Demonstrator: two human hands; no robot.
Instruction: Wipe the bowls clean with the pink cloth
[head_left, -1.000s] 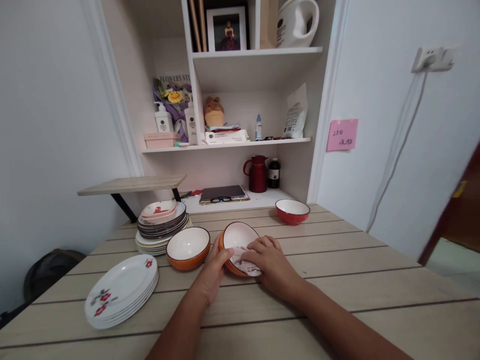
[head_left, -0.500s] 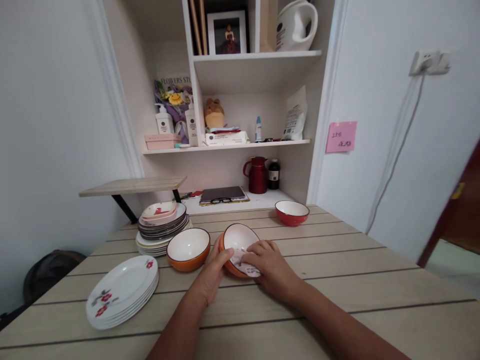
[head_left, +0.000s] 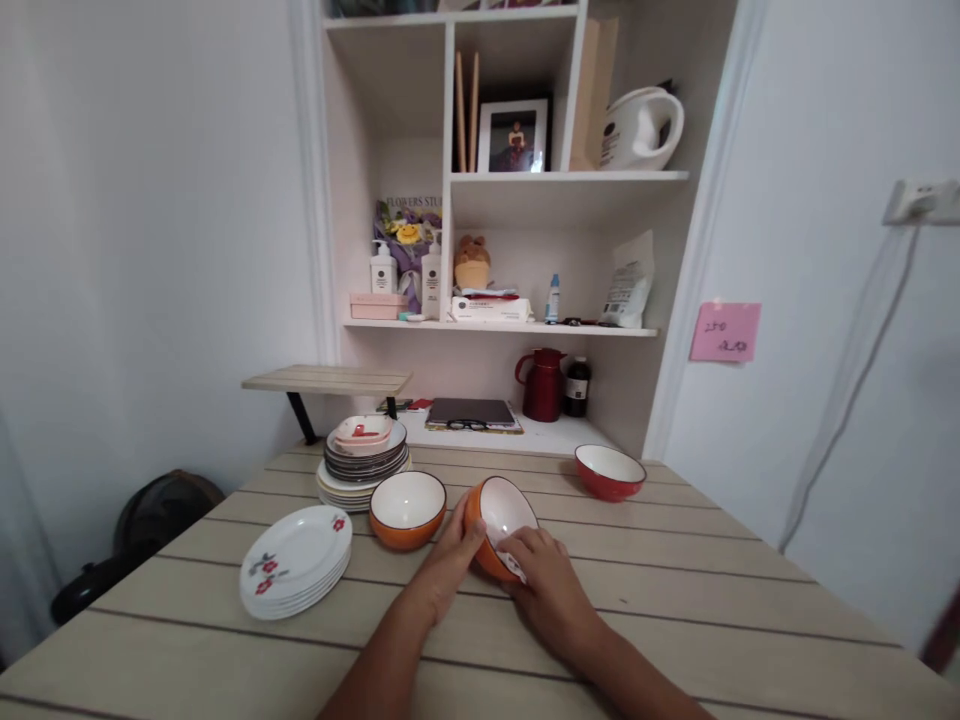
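An orange bowl (head_left: 507,512) with a white inside and dark rim is tilted toward the right, just above or on the table. My left hand (head_left: 454,545) grips its left side, thumb over the rim. At the lower right rim, my right hand (head_left: 546,580) presses a white cloth (head_left: 513,566) with dark print against the inside; most of the cloth is hidden under the fingers. Left of my left hand stands a second orange bowl (head_left: 408,502), upright. A red bowl (head_left: 610,474) sits farther back on the right.
White plates (head_left: 300,560) with red flowers are stacked at the left. Behind them is a mixed stack of plates (head_left: 360,470) topped by small dishes. A small raised shelf (head_left: 330,380), a red jug (head_left: 543,386) and a laptop (head_left: 471,411) are at the back.
My view has shifted left and up, so everything appears lower and farther right. The held bowl is tilted more steeply, and less of the cloth shows under my right hand.
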